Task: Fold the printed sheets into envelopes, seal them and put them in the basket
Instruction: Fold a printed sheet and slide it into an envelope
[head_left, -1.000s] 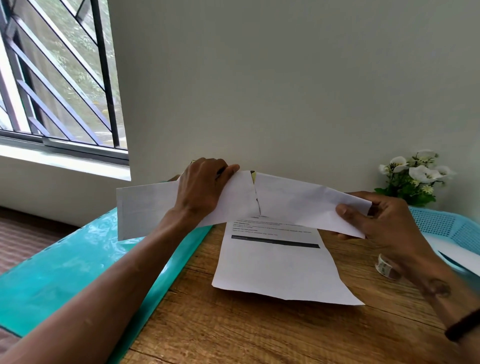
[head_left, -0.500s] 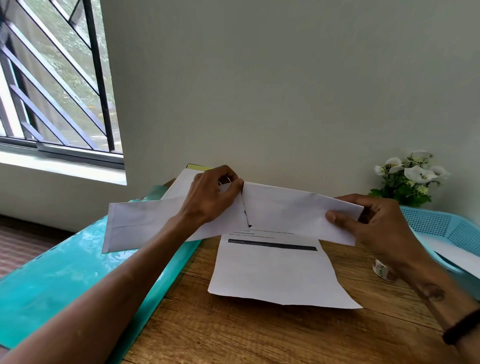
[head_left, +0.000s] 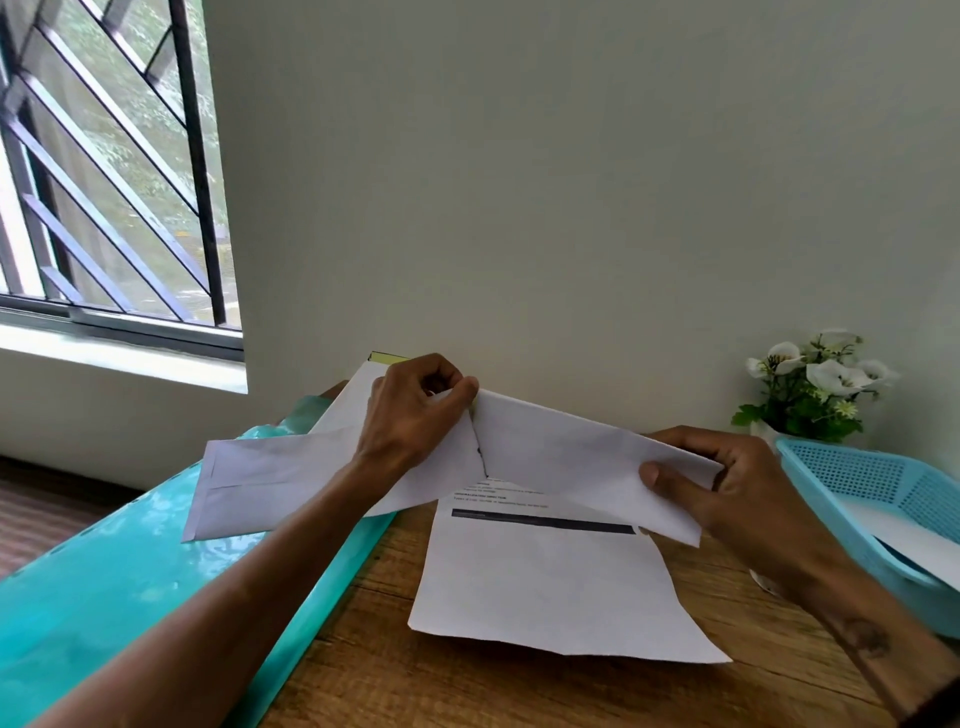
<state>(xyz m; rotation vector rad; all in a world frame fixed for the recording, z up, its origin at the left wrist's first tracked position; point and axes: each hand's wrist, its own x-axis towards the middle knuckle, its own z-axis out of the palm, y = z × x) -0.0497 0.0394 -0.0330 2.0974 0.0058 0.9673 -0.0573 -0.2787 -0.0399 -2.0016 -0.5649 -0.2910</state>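
Note:
A white envelope (head_left: 270, 483) hangs above the table, and my left hand (head_left: 410, 421) pinches its right end open. A folded white sheet (head_left: 566, 457) meets that opening at its left tip. My right hand (head_left: 727, 493) grips the folded sheet's right end. Below both lies a printed sheet (head_left: 550, 587) with a dark bar, flat on the wooden table (head_left: 467, 686). The light blue basket (head_left: 852, 473) stands at the right with white paper inside.
A turquoise folder (head_left: 130, 587) covers the table's left part. White paper and a yellow-edged pad (head_left: 387, 357) lie behind my left hand. A pot of white flowers (head_left: 810, 384) stands by the wall. A tape roll (head_left: 763, 579) peeks from under my right wrist.
Both hands and the papers have shifted slightly left and down in view. The folded sheet's tip has drawn closer into the envelope's mouth.

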